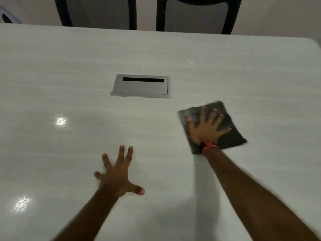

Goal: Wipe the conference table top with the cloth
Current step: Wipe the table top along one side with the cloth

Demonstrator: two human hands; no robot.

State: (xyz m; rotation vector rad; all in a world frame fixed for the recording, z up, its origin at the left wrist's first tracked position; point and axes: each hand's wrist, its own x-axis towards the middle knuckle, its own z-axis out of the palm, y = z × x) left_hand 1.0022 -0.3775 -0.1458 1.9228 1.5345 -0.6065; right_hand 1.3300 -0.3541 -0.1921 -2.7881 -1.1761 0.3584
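Head view: our right hand (pixel 206 127) lies flat on the cloth (pixel 232 138), fingers straight & spread, palm pressing it to the table (pixel 69 66). Nothing is pinched and no finger curls round it. The cloth is a dark folded square turned diamond-wise, w/ no clear long axis; its edges are blurred. It sits right of centre, directly under that hand, so we judge no reach is needed.

Our left hand (pixel 118 176) is well apart to the near-left, splayed flat on bare top w/ nothing held, prob. as a brace.

The hatch (pixel 141 86) sits flush mid-table, far-left of the cloth & apart from it, w/ a dark slot along its far side. We judge a sweep left & away would meet its rim, the one likely snag. A white speck (pixel 190 62) lies beyond the cloth. Two chairs (pixel 196 14) stand past the far edge.
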